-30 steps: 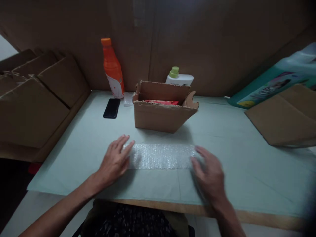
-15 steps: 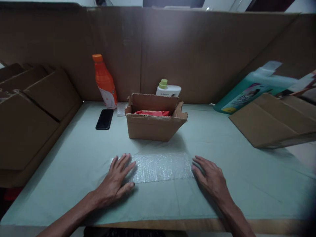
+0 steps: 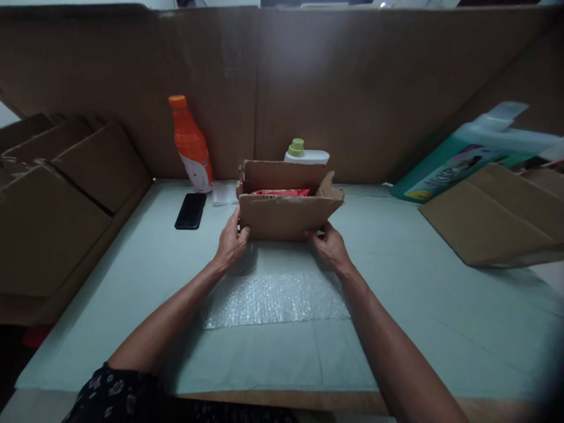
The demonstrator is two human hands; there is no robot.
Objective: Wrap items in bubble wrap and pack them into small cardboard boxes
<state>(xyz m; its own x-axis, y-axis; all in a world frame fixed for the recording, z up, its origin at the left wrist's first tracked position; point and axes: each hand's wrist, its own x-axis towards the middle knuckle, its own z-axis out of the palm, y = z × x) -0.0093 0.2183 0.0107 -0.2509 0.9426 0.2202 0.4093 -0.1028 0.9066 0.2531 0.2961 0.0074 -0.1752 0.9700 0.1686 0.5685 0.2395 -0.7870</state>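
Cardboard sits between both hands: the left hand point(image 3: 230, 244) grips the near-left corner of the open box point(image 3: 286, 214), thumb on its front face, and the right hand point(image 3: 329, 245) closes on the near-right bottom edge. The box stands upright on the table point(image 3: 418, 294), just beyond a flat strip of bubble wrap point(image 3: 273, 296) that lies under the forearms. Something red point(image 3: 281, 192) shows inside the box. Behind it, touching or nearly so, stands a white bottle point(image 3: 306, 154) with a green cap. To the left are a phone point(image 3: 190, 210) lying flat and an orange bottle point(image 3: 190, 144) upright by the cardboard wall. Folded cartons point(image 3: 497, 214) and a teal jug point(image 3: 467, 161) lie at the right.
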